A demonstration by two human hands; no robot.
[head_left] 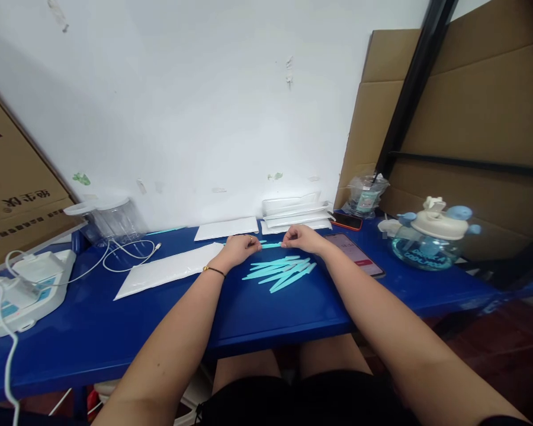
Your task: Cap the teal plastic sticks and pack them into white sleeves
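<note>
Between my two hands lies a slim turquoise stick, pinched at its right end by my right hand. My left hand has its fingers closed at the stick's left end; its fingertips partly cover that end. Just in front of my hands, a loose pile of several similar turquoise sticks rests on the blue table. These taper to a point, and some have pale ends on the right; their exact kind is too small to tell. A long white packet lies left of my left hand.
White packets are stacked by the wall, with another flat white packet beside them. Rightward are a phone, an orange-edged phone, a plastic cup and a water bottle. Leftward sit clear containers and a power strip.
</note>
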